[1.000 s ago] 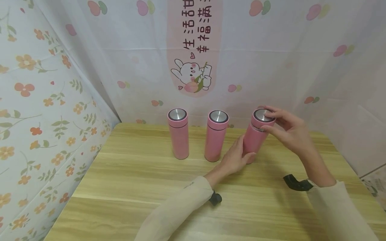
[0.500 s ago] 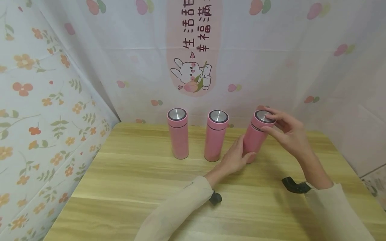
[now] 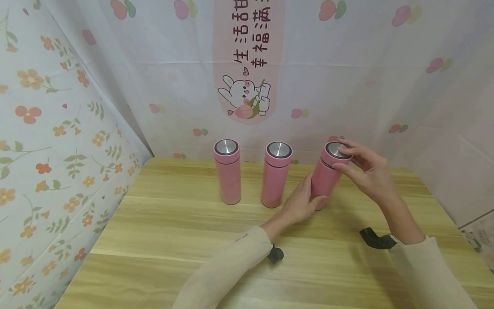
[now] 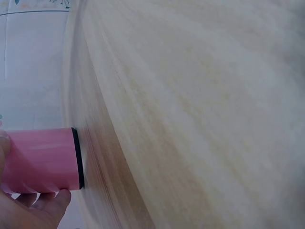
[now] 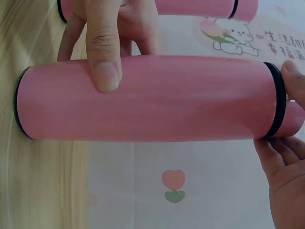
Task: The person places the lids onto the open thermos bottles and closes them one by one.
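At the right of the head view stands a pink thermos flask (image 3: pixel 323 180) with a steel-topped lid (image 3: pixel 338 150). My left hand (image 3: pixel 299 204) grips its lower body, thumb in front and fingers behind. Around the lid curl the fingers and thumb of my right hand (image 3: pixel 368 171). A dark ring runs under the lid, seen up close in the right wrist view, where my left thumb (image 5: pixel 106 71) lies across the flask body. In the left wrist view the flask's black-edged base (image 4: pixel 78 160) is right at the tabletop.
Two more pink flasks, one in the middle (image 3: pixel 275 184) and one at the left (image 3: pixel 229 182), stand upright with lids on. The wooden table (image 3: pixel 162 240) ends at a printed curtain (image 3: pixel 173 86) behind them. Black straps hang at both wrists.
A silver gap under the right flask's lid has closed to a thin dark line. My right hand has shifted slightly at the lid; my left hand keeps its place.
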`<state>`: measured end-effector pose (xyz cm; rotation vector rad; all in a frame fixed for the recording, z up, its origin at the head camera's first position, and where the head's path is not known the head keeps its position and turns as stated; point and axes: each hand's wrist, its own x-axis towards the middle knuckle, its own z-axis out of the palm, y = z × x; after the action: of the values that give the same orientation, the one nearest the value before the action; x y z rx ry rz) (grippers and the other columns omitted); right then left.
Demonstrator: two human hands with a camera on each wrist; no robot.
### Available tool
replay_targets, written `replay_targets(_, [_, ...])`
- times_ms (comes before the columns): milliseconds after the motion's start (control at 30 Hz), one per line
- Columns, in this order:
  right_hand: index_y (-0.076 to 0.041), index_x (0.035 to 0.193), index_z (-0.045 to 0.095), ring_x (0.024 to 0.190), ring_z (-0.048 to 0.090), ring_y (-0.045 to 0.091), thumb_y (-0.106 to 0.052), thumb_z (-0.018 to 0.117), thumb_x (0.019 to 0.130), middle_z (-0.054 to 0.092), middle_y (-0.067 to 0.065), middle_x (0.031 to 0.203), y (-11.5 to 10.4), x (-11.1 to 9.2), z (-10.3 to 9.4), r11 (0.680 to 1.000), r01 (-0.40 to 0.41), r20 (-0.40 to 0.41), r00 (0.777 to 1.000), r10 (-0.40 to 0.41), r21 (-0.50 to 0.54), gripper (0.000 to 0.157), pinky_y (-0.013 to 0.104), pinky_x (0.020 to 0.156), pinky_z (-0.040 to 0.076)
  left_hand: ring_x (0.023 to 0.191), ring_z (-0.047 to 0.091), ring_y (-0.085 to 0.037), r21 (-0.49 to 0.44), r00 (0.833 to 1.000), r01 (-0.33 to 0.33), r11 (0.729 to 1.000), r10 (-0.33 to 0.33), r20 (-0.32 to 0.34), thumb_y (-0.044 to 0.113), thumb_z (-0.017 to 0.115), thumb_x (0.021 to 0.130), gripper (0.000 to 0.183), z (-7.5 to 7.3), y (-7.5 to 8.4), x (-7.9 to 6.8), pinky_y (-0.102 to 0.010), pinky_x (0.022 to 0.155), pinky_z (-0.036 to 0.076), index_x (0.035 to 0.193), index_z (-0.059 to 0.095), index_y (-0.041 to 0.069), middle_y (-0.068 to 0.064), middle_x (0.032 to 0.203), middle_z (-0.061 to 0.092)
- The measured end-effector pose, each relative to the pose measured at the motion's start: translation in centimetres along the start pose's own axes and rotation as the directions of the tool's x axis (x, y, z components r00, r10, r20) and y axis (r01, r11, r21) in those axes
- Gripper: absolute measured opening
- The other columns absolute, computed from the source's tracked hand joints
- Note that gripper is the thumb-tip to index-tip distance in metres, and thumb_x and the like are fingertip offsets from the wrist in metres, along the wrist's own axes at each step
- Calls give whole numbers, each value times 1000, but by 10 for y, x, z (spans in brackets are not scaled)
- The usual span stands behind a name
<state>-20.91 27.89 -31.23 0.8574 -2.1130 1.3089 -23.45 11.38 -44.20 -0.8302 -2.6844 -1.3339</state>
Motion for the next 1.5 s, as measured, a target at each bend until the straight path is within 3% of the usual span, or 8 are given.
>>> replay_targets(300, [12,102,62,108,56,31,27,72,61,56,25,119,-7,0,6,995,13,-55,998,-18,-97,45,27,87,46,116,42,-7,33,1000,1,999,-1,-1,39,55,93,69,0,1,0,-26,94,38,146,17,17,1,129,42])
replay_targets(533, [7,102,65,108,56,29,23,78,55,58,18,119,7,-5,12,975,28,-122,991,-56,-220,51,23,86,45,116,42,-7,37,1000,8,999,-8,4,40,54,93,69,0,1,0,-27,94,38,146,16,17,1,129,42])
replay_targets(700, [4,103,66,108,56,27,12,83,57,59,14,119,14,-7,15,947,44,-142,986,-93,-318,49,21,87,44,114,43,-7,44,1000,0,999,1,-7,40,55,93,68,0,0,0,-26,93,39,145,18,16,0,128,43])
replay_targets(933, [5,101,65,106,57,33,2,87,56,61,17,113,14,-7,21,885,106,-159,967,-198,-454,50,21,91,42,111,45,-6,47,1000,-19,999,20,-17,37,56,93,66,0,-1,1,-24,91,39,144,20,15,1,124,44])
replay_targets(1167, [5,99,64,102,57,36,-3,89,54,61,19,111,16,-8,24,855,96,-175,961,-212,-509,52,33,89,45,109,46,-6,64,1000,-15,998,16,-18,36,57,93,65,0,0,1,-23,90,40,143,21,15,1,123,45])
replay_targets(1267, [5,100,64,103,57,35,-4,89,55,60,19,112,16,-8,25,852,89,-177,962,-208,-516,53,35,88,46,109,46,-6,66,1000,-16,998,17,-20,35,57,93,64,-1,0,1,-23,90,40,143,22,15,1,123,45])
replay_targets(1400, [4,104,64,106,56,32,-3,87,59,60,18,114,12,-7,24,868,86,-165,968,-189,-489,51,26,91,43,110,46,-6,62,1000,-19,998,20,-17,35,57,93,64,-1,0,1,-23,90,40,142,22,15,1,123,45])
replay_targets(1500, [6,107,63,109,54,33,6,82,64,58,19,117,4,-5,20,919,87,-134,980,-149,-385,47,22,92,41,110,45,-6,53,1000,-18,998,18,-12,36,57,92,64,-1,0,1,-23,91,39,142,22,15,1,123,45])
